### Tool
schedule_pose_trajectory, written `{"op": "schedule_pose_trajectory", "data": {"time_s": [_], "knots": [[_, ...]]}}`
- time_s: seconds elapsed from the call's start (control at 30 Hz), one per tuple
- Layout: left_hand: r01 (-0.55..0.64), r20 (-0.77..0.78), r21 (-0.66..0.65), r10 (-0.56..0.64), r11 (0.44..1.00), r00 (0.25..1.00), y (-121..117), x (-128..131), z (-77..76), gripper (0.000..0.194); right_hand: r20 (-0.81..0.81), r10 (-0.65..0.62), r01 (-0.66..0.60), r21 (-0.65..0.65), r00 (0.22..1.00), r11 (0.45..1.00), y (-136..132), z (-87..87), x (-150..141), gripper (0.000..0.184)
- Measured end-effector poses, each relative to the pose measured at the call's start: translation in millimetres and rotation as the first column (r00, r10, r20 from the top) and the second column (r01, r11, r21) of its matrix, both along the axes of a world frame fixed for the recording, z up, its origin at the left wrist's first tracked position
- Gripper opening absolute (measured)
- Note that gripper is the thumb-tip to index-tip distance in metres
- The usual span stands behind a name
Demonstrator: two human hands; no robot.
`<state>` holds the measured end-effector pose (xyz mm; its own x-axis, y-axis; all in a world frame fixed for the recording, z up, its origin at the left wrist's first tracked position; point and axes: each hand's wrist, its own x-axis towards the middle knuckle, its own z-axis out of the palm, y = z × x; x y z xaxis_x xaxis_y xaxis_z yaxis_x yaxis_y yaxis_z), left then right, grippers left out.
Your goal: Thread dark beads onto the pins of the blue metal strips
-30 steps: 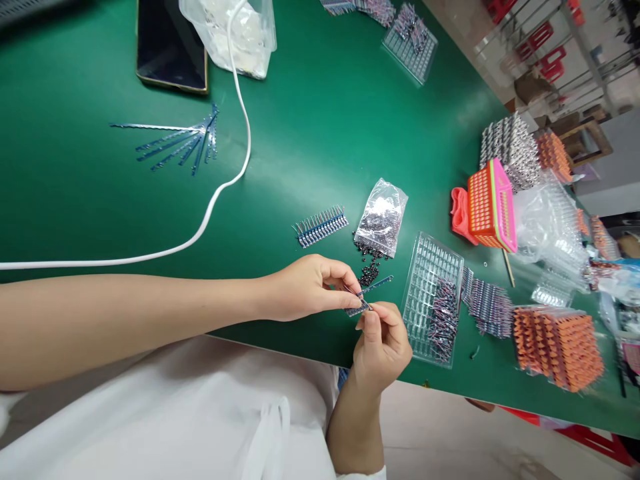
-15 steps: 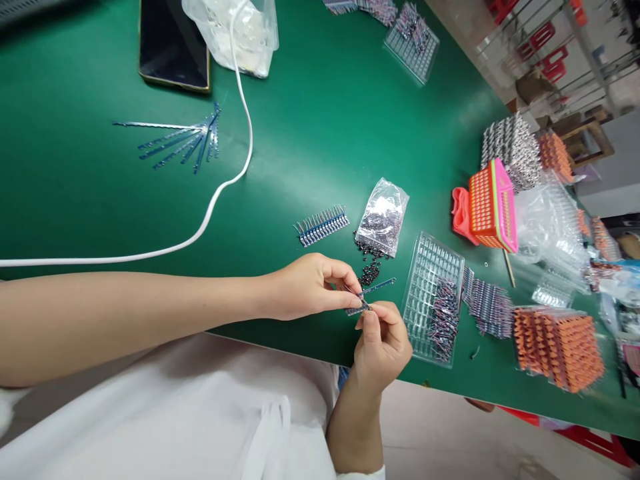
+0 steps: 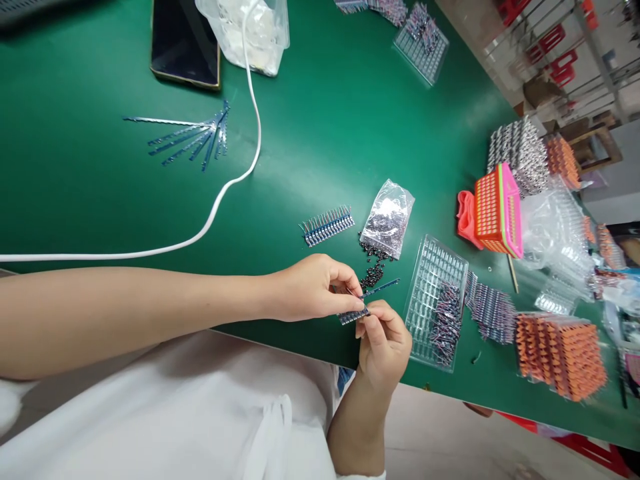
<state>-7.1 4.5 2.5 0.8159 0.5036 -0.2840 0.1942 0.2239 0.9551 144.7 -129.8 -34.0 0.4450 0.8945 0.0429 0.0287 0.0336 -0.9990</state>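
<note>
My left hand (image 3: 313, 288) pinches a small dark-blue component strip (image 3: 352, 317), right hand (image 3: 385, 343) thumb and finger pressed together at its end, beside green tabletop's (image 3: 300, 153) loose black beads (image 3: 373, 275).

Even bright light, soft glare on green tabletop (image 3: 310, 147) — edges stretched.

From here I see a loose white top (image 3: 165, 413), softly creased, with narrow white ties (image 3: 274, 433) hanging down the front — and a scrap of blue cloth (image 3: 344, 379) by its edge. White sleeves (image 3: 13, 403) end above bare forearms; the left hand (image 3: 305, 290) and right hand (image 3: 385, 347) are ungloved.
</note>
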Motion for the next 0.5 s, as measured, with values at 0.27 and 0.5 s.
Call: {"op": "schedule_pose_trajectory", "data": {"time_s": [0.27, 0.5], "knots": [[0.004, -0.015, 0.01, -0.004, 1.0, 1.0, 0.3, -1.1, 1.3, 0.018, 0.048, -0.002, 0.004, -0.038, 0.999, 0.999, 0.1, 1.8, 0.1, 0.014], [-0.001, -0.015, -0.006, 0.001, 1.0, 1.0, -1.0, -0.3, 0.3, 0.019, 0.065, -0.012, 0.014, -0.02, 0.998, 1.0, 1.0, 2.6, -1.4, 0.014]]}}
